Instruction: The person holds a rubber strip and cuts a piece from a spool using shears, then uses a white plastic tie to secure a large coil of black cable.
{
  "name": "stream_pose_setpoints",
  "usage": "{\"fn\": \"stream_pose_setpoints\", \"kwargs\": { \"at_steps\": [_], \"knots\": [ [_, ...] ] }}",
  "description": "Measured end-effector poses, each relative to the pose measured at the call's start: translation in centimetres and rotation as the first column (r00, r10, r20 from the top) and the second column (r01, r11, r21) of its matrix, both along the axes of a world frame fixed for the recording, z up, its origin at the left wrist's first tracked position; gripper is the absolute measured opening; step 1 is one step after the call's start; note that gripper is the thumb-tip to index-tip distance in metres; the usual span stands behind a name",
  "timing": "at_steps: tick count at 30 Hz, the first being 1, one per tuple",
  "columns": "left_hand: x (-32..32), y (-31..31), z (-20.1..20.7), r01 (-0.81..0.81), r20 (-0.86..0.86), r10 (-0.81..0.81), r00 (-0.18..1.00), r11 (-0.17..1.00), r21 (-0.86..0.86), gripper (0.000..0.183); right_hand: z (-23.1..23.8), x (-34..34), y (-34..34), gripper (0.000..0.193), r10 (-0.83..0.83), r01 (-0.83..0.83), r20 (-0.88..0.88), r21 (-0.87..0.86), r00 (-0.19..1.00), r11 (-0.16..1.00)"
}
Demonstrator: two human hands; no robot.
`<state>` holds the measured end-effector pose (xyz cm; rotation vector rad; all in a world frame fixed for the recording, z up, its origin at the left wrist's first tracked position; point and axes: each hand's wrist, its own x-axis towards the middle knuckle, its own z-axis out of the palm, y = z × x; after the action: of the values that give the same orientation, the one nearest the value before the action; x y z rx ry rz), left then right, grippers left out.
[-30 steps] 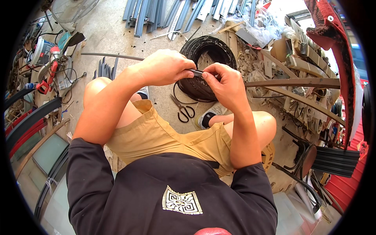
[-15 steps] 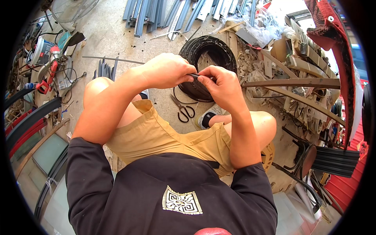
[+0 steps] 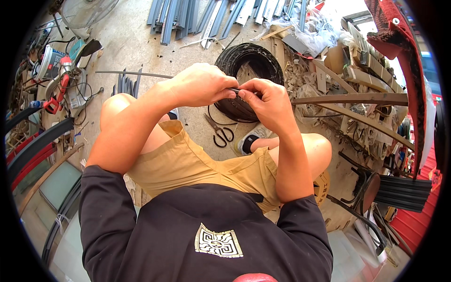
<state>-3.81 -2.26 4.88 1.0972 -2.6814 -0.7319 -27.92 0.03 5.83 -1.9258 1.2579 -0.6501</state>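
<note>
Both hands are raised in front of me, close together over a coil of black rubber strip [image 3: 275, 63] on the floor. My left hand [image 3: 201, 84] is closed round a thin dark strip [image 3: 134, 73], whose long free part sticks out to the left behind my forearm. Opposite it, my right hand [image 3: 268, 99] pinches the strip's dark end between thumb and forefinger. The short stretch between my fingertips is partly covered. A pair of scissors [image 3: 217, 128] with black handles lies on the floor below the hands, between my feet.
Short dark strips [image 3: 126, 84] stand near my left knee. Bundled grey profiles [image 3: 181, 19] lie at the far side. Scraps and plastic bags [image 3: 322, 37] are heaped at right, with a long brown bar [image 3: 352, 99] jutting across. A red power tool [image 3: 62, 87] lies at far left.
The thin strip's free end has shifted slightly left. My right hand has turned a little at the pinch; the grips otherwise look the same.
</note>
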Motion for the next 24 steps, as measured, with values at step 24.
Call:
{"fn": "stream_pose_setpoints", "kwargs": {
  "at_steps": [24],
  "knots": [
    [0.1,-0.4,0.2,-0.051,0.021,0.05,0.999,0.996,0.071,0.028,0.3,-1.0,-0.6,0.016,-0.018,0.018,-0.005,0.063,1.0,0.998]
  ]
}}
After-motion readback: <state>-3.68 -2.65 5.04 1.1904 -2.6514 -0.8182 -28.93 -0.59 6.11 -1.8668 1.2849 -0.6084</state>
